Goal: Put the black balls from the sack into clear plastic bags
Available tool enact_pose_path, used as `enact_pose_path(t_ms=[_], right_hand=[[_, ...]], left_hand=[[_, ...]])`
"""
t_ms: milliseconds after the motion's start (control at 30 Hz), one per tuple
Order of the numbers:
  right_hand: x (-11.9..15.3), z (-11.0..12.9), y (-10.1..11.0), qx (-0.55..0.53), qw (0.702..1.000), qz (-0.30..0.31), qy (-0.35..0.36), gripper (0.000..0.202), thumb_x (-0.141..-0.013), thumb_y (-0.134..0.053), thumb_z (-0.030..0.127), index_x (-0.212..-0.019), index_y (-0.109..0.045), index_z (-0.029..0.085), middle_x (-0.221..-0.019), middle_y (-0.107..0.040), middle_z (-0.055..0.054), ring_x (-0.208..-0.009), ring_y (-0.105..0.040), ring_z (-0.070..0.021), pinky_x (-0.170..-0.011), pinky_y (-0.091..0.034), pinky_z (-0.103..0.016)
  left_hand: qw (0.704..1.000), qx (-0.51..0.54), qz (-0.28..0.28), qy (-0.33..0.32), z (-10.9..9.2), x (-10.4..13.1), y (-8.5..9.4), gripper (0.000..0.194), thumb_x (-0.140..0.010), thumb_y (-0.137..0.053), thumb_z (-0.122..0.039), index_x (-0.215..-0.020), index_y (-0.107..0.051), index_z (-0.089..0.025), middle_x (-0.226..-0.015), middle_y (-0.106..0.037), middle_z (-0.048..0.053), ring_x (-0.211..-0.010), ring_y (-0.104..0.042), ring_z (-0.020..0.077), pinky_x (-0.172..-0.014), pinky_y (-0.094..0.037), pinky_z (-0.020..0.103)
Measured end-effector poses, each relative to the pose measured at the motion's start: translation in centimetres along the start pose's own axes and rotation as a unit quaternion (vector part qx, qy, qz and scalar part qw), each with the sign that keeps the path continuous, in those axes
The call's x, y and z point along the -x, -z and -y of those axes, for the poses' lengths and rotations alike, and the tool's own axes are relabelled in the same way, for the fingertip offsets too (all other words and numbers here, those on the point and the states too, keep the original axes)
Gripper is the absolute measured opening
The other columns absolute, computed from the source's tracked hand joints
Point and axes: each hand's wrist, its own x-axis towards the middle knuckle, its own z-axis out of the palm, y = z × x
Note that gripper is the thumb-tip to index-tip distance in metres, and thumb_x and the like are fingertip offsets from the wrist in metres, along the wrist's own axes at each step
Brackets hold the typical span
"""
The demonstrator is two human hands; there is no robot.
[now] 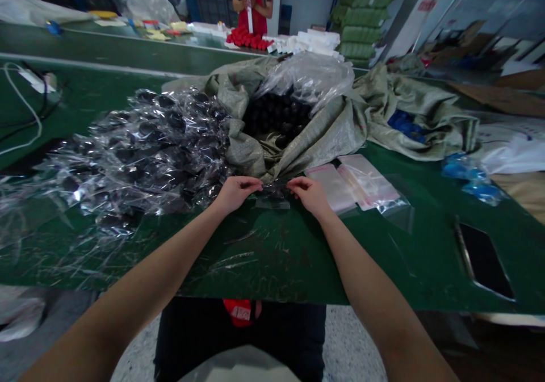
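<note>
A clear plastic bag lies on the green table in front of me, with something dark inside it. My left hand pinches its left side between thumb and fingers, and my right hand pinches its right side. Just beyond stands an open woven sack full of black rounded pieces. To the left spreads a large heap of black pieces in clear bags. Flat clear bags lie stacked close to my right hand.
A phone lies at the table's right. Behind it are blue bagged pieces and a second woven sack with blue contents. Cables rest at the far left. Across the table, a person stands behind red pieces.
</note>
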Motion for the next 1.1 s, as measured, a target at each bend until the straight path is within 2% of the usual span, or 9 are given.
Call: enact_pose_path(t_ms=[167, 333, 500, 700, 767, 867, 933, 1000, 1100], right_hand=[[-0.1, -0.1, 0.0, -0.019, 1.0, 0.009, 0.004, 0.013, -0.071, -0.065, 0.03, -0.077, -0.069, 0.02, -0.069, -0.067, -0.001, -0.057, -0.058, -0.0136, -0.053, -0.047, -0.027], [-0.1, -0.5, -0.2, -0.03, 0.999, 0.001, 0.013, 0.015, -0.072, -0.066, 0.034, -0.079, -0.069, 0.02, -0.068, -0.066, -0.001, -0.057, -0.059, -0.0146, -0.055, -0.048, -0.029], [-0.1, -0.4, 0.0, -0.024, 1.0, 0.001, 0.014, 0.016, -0.073, -0.065, 0.033, -0.081, -0.072, 0.02, -0.066, -0.067, -0.001, -0.058, -0.06, -0.0149, -0.059, -0.051, -0.03], [-0.1, -0.1, 0.0, -0.038, 0.999, -0.005, -0.013, 0.01, -0.071, -0.063, 0.025, -0.074, -0.071, 0.021, -0.072, -0.07, -0.002, -0.062, -0.064, -0.0154, -0.066, -0.056, -0.032], [-0.1, -0.1, 0.0, -0.04, 0.999, -0.007, -0.021, 0.01, -0.072, -0.062, 0.023, -0.075, -0.071, 0.021, -0.072, -0.07, -0.002, -0.064, -0.066, -0.0157, -0.069, -0.057, -0.033], [-0.1, -0.2, 0.0, -0.047, 0.999, -0.012, -0.02, 0.014, -0.072, -0.058, 0.018, -0.075, -0.071, 0.021, -0.073, -0.07, -0.001, -0.067, -0.066, -0.0151, -0.072, -0.058, -0.032], [-0.1, -0.3, 0.0, -0.05, 0.999, -0.013, -0.015, 0.017, -0.071, -0.056, 0.015, -0.076, -0.072, 0.02, -0.073, -0.07, -0.001, -0.067, -0.066, -0.0146, -0.072, -0.058, -0.032], [-0.2, -0.4, 0.0, -0.048, 0.999, -0.012, -0.013, 0.019, -0.07, -0.055, 0.013, -0.076, -0.072, 0.02, -0.074, -0.07, -0.001, -0.067, -0.066, -0.0142, -0.072, -0.058, -0.031], [-0.3, -0.6, 0.0, -0.045, 0.999, -0.011, -0.002, 0.021, -0.071, -0.053, 0.013, -0.076, -0.071, 0.021, -0.075, -0.07, -0.001, -0.067, -0.066, -0.0143, -0.072, -0.058, -0.032]], left_hand=[[1.0, 0.001, -0.005, 0.006, 0.0, 0.0, 0.0, 0.022, -0.074, -0.07, -0.033, -0.085, -0.077, -0.015, -0.09, -0.076, 0.006, -0.086, -0.069, 0.0201, -0.088, -0.052, 0.032], [1.0, 0.005, 0.015, -0.003, -0.2, 0.2, 0.2, 0.033, -0.075, -0.07, -0.038, -0.098, -0.076, -0.015, -0.091, -0.076, 0.006, -0.086, -0.069, 0.0203, -0.09, -0.052, 0.034], [1.0, 0.021, 0.015, -0.017, -0.1, 0.2, 0.1, 0.028, -0.076, -0.068, -0.039, -0.089, -0.078, -0.016, -0.09, -0.076, 0.005, -0.089, -0.069, 0.0201, -0.095, -0.05, 0.034], [1.0, -0.001, 0.009, -0.007, 0.1, 0.2, -0.1, 0.027, -0.077, -0.068, -0.039, -0.09, -0.077, -0.017, -0.093, -0.076, 0.005, -0.09, -0.068, 0.0193, -0.092, -0.05, 0.032], [1.0, -0.006, 0.011, 0.002, -0.4, 0.4, -0.1, 0.031, -0.076, -0.068, -0.039, -0.095, -0.076, -0.016, -0.092, -0.076, 0.006, -0.085, -0.068, 0.0182, -0.084, -0.051, 0.03], [0.998, 0.011, -0.001, 0.055, -1.5, 0.7, 0.0, 0.042, -0.075, -0.068, -0.041, -0.106, -0.071, -0.014, -0.084, -0.076, 0.006, -0.059, -0.06, 0.0119, -0.056, -0.047, 0.023], [0.992, 0.052, -0.016, 0.11, -2.1, 0.7, 0.0, 0.04, -0.076, -0.066, -0.047, -0.096, -0.07, -0.012, -0.078, -0.075, 0.008, -0.042, -0.044, 0.0061, -0.041, -0.032, 0.02], [0.979, 0.113, -0.004, 0.172, -2.6, 0.6, -0.1, 0.043, -0.076, -0.063, -0.054, -0.079, -0.066, -0.011, -0.072, -0.073, 0.01, -0.034, -0.03, 0.0024, -0.035, -0.018, 0.02], [0.948, 0.19, 0.046, 0.252, -3.0, 0.3, -0.5, 0.052, -0.074, -0.062, -0.063, -0.068, -0.061, -0.011, -0.065, -0.069, 0.011, -0.031, -0.022, 0.0004, -0.035, -0.009, 0.02]])
